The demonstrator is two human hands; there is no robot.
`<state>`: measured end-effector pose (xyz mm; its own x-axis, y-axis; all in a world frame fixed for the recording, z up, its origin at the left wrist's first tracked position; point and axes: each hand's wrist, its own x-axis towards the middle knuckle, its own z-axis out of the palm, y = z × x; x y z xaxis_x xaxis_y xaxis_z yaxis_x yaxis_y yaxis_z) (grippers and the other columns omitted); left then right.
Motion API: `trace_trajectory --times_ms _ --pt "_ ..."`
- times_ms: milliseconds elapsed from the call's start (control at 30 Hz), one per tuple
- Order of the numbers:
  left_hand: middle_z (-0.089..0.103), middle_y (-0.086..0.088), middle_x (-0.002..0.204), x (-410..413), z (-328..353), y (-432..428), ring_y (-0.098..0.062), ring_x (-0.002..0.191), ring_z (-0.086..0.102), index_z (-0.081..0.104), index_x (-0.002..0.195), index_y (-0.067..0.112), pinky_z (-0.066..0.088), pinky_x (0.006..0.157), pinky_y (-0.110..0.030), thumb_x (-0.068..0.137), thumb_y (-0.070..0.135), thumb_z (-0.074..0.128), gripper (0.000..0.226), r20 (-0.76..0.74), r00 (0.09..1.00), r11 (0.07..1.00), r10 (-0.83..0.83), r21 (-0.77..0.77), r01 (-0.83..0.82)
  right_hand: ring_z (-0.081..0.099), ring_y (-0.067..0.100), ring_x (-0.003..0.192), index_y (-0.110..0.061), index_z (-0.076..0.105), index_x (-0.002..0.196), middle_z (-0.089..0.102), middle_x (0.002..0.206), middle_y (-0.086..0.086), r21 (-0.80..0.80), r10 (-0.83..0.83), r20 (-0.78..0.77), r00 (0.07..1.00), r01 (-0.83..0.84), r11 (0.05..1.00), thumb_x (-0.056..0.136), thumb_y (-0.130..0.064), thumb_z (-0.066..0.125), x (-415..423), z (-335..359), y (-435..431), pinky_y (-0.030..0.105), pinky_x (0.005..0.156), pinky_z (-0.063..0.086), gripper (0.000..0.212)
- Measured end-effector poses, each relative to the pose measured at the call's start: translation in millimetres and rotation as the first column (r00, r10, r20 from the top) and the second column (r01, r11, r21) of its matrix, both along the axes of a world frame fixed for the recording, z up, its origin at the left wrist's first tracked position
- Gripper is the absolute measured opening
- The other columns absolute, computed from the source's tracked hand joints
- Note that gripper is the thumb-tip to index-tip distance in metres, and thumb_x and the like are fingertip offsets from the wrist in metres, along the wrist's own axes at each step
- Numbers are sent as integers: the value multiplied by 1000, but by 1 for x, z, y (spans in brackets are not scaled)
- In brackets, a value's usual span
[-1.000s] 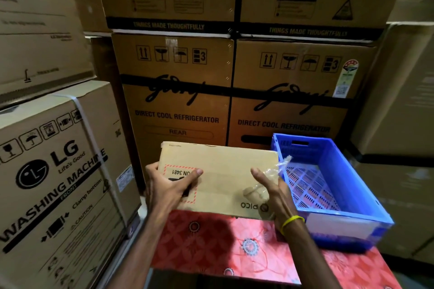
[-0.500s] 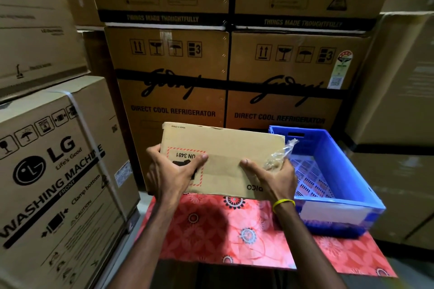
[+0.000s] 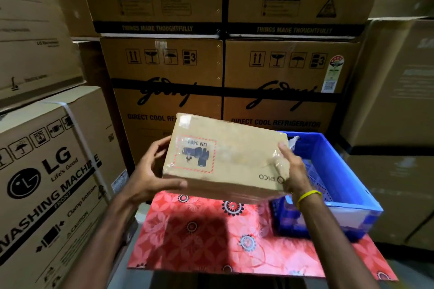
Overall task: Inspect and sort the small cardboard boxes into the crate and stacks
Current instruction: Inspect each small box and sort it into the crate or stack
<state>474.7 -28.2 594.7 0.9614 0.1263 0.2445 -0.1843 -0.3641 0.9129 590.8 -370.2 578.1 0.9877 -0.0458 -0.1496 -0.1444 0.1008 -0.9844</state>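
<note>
A small brown cardboard box (image 3: 234,159) with a red-bordered UN 3481 label and PICO print hangs in the air above the table, tilted with its broad face towards me. My left hand (image 3: 150,171) grips its left end, thumb under the near edge. My right hand (image 3: 290,166) holds its right end, where loose clear plastic wrap sticks out. The blue plastic crate (image 3: 340,166) stands just right of the box on the table; what I see of its slotted floor is bare.
A red floral cloth (image 3: 211,241) covers the small table. Large cartons wall the space: an LG washing machine carton (image 3: 47,183) at left, refrigerator cartons (image 3: 281,91) behind, more brown cartons (image 3: 394,101) at right.
Both hands have lifted the box off the table and tipped its top face towards me. My left hand moved from the labelled face to the box's left end.
</note>
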Motion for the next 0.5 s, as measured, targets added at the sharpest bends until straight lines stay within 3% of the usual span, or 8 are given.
trace_trajectory --times_ms 67,167,267,333,400,467,500 --pt "36 20 165 -4 6 11 -4 154 31 25 159 54 31 124 -49 39 47 106 145 -26 987 983 -160 92 161 76 35 91 -18 81 113 80 107 13 60 123 48 991 -126 990 87 -69 64 -2 17 -11 43 81 59 60" --pt "23 27 169 2 8 17 3 155 24 12 161 55 30 125 -40 48 45 103 146 -3 989 982 -147 116 146 63 29 79 -22 81 114 76 99 11 59 221 115 968 -229 972 88 -68 61 -1 26 -21 35 66 46 56" --pt "55 7 155 10 9 24 -15 143 51 43 156 38 51 111 -49 49 46 99 122 37 999 998 23 -54 -21 69 31 99 -13 66 132 78 113 7 23 252 277 927 -268 963 76 -51 73 2 22 -22 38 82 52 68" --pt "76 5 124 14 11 25 -17 118 71 67 129 30 64 90 -41 50 51 96 87 73 979 969 191 -173 -176 69 27 114 -13 57 142 74 127 6 10 333 383 862 -364 931 79 -26 68 2 21 -24 37 94 53 65" --pt "80 -1 107 21 13 22 -16 99 77 71 119 16 64 72 -29 62 50 95 71 61 926 892 372 -299 -339 64 21 128 -13 47 153 66 144 7 -29 431 447 784 -470 882 74 -11 67 2 18 -24 30 100 54 81" --pt "78 -10 104 29 14 19 -8 76 76 68 121 3 59 57 -21 77 37 90 60 -25 889 810 457 -400 -428 58 20 136 -14 40 155 59 152 8 -63 510 463 725 -547 835 70 -17 71 -1 16 -18 29 102 52 91" --pt "78 -11 102 29 15 16 -8 68 74 68 120 1 57 54 -21 82 31 87 52 -76 889 792 451 -425 -438 61 18 130 -16 41 153 61 148 5 -49 506 460 730 -548 835 68 -22 70 -2 13 -14 30 99 54 90"
